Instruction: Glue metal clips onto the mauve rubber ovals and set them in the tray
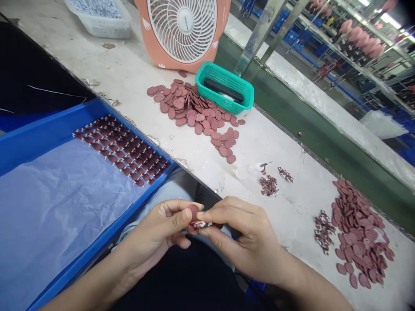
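Note:
My left hand [168, 224] pinches a reddish-brown oval disc [193, 211] between thumb and forefinger, above my lap. From the other side, my right hand [241, 233] has thumb and forefinger closed on a small brown-and-white piece [201, 224] that touches the disc's lower edge. The fingertips partly cover both parts, so how they join is hidden. Similar small pieces lie on the bench in little piles [268, 185], and another such pile [324, 232] sits farther right. Loose oval discs form a large heap [359, 235] on the right and a second heap [194, 108] farther back.
To the left, a blue tray [58, 116] lined with pale paper holds rows of finished-looking brown pieces [123, 149]. On the bench [136, 82] stand an orange fan [183, 30], a green basket [223, 86] with a dark object, a small glue-like bottle [259, 166] and a white tub [103, 23].

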The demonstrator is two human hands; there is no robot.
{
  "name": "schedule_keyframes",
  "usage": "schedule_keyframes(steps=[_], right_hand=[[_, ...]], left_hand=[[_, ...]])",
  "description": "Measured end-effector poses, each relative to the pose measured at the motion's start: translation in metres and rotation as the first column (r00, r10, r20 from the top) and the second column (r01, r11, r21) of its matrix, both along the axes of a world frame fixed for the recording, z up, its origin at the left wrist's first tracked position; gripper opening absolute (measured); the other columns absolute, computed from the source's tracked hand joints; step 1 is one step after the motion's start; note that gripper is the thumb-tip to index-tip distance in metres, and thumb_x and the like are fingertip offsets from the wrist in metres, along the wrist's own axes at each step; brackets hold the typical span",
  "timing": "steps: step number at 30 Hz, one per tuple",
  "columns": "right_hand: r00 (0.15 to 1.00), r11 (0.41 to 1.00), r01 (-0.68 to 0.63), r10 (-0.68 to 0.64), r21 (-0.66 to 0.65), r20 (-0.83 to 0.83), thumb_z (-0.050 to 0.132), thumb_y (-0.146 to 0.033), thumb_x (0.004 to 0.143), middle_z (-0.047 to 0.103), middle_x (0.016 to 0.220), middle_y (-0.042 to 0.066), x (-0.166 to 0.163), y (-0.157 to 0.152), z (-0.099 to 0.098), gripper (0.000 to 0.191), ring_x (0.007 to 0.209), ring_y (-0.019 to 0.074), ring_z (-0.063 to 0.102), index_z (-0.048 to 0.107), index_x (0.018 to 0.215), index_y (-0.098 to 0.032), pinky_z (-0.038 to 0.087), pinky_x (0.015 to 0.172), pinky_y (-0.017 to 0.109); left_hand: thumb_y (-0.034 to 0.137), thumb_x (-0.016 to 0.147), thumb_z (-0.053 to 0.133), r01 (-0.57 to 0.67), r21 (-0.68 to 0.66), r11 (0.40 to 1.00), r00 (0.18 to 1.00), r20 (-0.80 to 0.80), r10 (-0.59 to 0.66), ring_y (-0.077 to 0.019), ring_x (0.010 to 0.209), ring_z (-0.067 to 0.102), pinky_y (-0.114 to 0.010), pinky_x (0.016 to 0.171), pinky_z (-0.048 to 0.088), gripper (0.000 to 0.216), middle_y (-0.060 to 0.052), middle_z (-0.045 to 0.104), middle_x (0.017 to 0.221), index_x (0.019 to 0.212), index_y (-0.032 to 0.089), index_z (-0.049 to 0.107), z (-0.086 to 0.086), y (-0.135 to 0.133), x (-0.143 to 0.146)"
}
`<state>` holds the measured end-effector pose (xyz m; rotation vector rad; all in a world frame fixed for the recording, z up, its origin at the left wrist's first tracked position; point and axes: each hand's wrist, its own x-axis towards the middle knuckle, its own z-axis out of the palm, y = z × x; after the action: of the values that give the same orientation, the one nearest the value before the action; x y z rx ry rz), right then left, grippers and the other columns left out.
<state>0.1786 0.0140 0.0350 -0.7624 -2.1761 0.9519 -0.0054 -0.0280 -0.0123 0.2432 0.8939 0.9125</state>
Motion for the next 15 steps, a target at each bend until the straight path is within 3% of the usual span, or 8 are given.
schedule_keyframes(steps=[4, 8, 15], right_hand=[[0.999, 0.999, -0.023, 0.025, -0.029, 0.047, 0.070, -0.011, 0.087, 0.073, 0.089, 0.004, -0.010, 0.003, 0.000, 0.024, 0.080, 0.0128, 0.069, 0.068, 0.110, -0.017, 0.057, 0.074, 0.024], [0.998, 1.000, 0.002, -0.002, -0.014, 0.060, 0.078, -0.027, 0.084, 0.072, 0.099, 0.004, -0.019, 0.006, -0.002, 0.045, 0.086, 0.0142, 0.066, 0.062, 0.124, -0.019, 0.056, 0.075, 0.025], [0.997, 0.989, 0.056, -0.049, -0.133, 0.054, 0.072, -0.023, 0.089, 0.071, 0.092, 0.001, -0.028, 0.008, -0.012, 0.024, 0.073, 0.0107, 0.061, 0.069, 0.113, -0.021, 0.052, 0.067, 0.023]], left_hand=[[0.048, 0.062, 0.091, -0.007, 0.003, 1.000, 0.998, 0.062, 0.007, -0.0077, 0.055, 0.055, -0.011, 0.044, 0.048, 0.037, 0.000, 0.063, 0.063, 0.079, 0.017, 0.080, -0.006, -0.003, -0.009], [0.045, 0.060, 0.093, -0.042, -0.065, 0.997, 0.980, 0.191, 0.054, -0.0071, 0.053, 0.058, -0.011, 0.043, 0.048, 0.035, 0.001, 0.064, 0.063, 0.076, 0.017, 0.079, -0.014, -0.004, -0.016], [0.042, 0.061, 0.092, -0.080, -0.165, 0.983, 0.940, 0.317, 0.130, -0.0102, 0.059, 0.068, -0.011, 0.042, 0.052, 0.034, 0.000, 0.071, 0.068, 0.077, 0.017, 0.076, -0.030, -0.002, -0.023]])
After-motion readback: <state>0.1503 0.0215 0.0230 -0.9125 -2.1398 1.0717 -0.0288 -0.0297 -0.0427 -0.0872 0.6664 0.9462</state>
